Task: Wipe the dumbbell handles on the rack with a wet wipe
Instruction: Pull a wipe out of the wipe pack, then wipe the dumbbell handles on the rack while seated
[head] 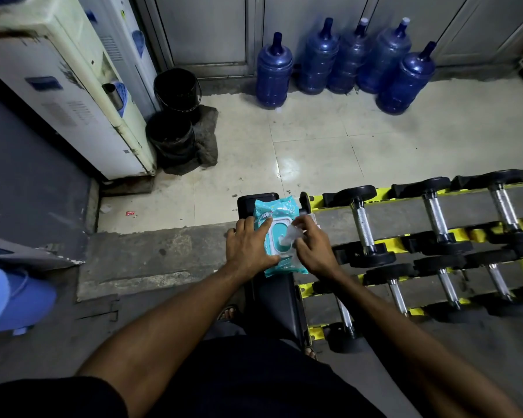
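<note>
The left hand (249,247) lies on the teal wipe pack (271,211) with flat, released fingers (264,227) and holds it down on the black table (274,297). The right hand (313,251) pinches a wet wipe (290,236) at the pack's opening (the lid is up). The dumbbells (361,226) rest on the yellow rack (405,211), just beside the pack on the right.

The left hand (248,245) is covering the near left part of the wipe pack (277,211), whose print is showing too small to read. The right hand (313,250) is hiding part of the wipe (286,238). The dumbbell rack (399,214) is running off the right edge, and the water cooler (73,86) is blurring at its cut-off top.
</note>
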`<action>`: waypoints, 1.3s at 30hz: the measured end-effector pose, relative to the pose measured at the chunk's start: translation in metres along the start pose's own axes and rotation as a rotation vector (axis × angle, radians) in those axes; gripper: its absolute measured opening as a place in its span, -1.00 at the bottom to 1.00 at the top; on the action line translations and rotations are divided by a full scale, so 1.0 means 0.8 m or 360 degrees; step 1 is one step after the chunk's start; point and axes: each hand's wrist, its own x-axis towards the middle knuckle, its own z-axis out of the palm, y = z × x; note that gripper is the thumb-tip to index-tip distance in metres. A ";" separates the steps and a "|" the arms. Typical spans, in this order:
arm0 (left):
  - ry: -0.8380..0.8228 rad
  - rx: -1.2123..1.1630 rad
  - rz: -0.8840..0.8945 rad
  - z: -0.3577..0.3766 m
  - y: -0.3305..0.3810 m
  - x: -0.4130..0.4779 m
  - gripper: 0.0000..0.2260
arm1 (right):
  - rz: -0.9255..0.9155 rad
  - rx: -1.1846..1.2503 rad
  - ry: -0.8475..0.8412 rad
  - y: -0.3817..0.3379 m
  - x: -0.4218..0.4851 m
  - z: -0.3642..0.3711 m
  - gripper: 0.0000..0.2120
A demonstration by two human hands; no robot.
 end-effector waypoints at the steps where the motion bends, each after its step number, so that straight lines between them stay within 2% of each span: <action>1: -0.0002 0.0002 -0.0001 0.000 0.000 0.000 -0.09 | -0.0012 -0.0164 -0.0094 0.000 0.004 0.000 -0.70; 4: -0.0012 0.0012 0.0002 -0.001 0.000 0.001 -0.10 | 0.0030 -0.0602 -0.0292 0.003 0.015 0.005 -0.56; 7: -0.0028 0.0011 0.0009 -0.001 -0.001 0.001 -0.08 | 0.0076 -0.0616 -0.0218 0.004 0.020 0.009 -0.81; 8: -0.0033 0.0011 0.0013 -0.001 -0.001 0.001 -0.08 | 0.0090 -0.0584 -0.0133 0.004 0.020 0.008 -0.85; 12: -0.0035 0.0012 0.0027 -0.002 -0.001 0.001 -0.09 | 0.0110 -0.0356 0.0191 0.002 0.016 -0.004 -0.75; 17: -0.0053 0.0034 0.0024 -0.004 0.000 0.000 -0.09 | 0.0208 0.0013 0.0635 0.001 0.009 -0.019 -0.94; 20: -0.0054 0.0021 0.0026 -0.006 0.002 -0.001 -0.09 | 0.0261 0.0302 0.0761 -0.008 0.003 -0.034 -0.96; 27: -0.0006 -0.0110 0.0016 -0.009 0.016 -0.012 -0.05 | 0.0425 0.0773 0.0640 0.006 -0.022 -0.051 -0.90; 31: 0.0198 -0.0612 0.0208 -0.011 0.045 -0.037 -0.32 | 0.0525 0.0951 0.0472 0.011 -0.045 -0.063 -0.92; 35: 0.0038 -0.1072 0.0348 -0.020 0.100 -0.072 -0.64 | 0.0733 0.1295 0.0248 0.022 -0.071 -0.077 -0.92; 38: 0.0023 -0.1338 0.0176 -0.007 0.135 -0.100 -0.79 | 0.0940 0.1472 0.0108 0.032 -0.089 -0.084 -0.98; 39: 0.0040 -0.1408 0.0062 0.000 0.145 -0.108 -0.80 | 0.1006 0.1509 0.0037 0.036 -0.095 -0.085 -0.91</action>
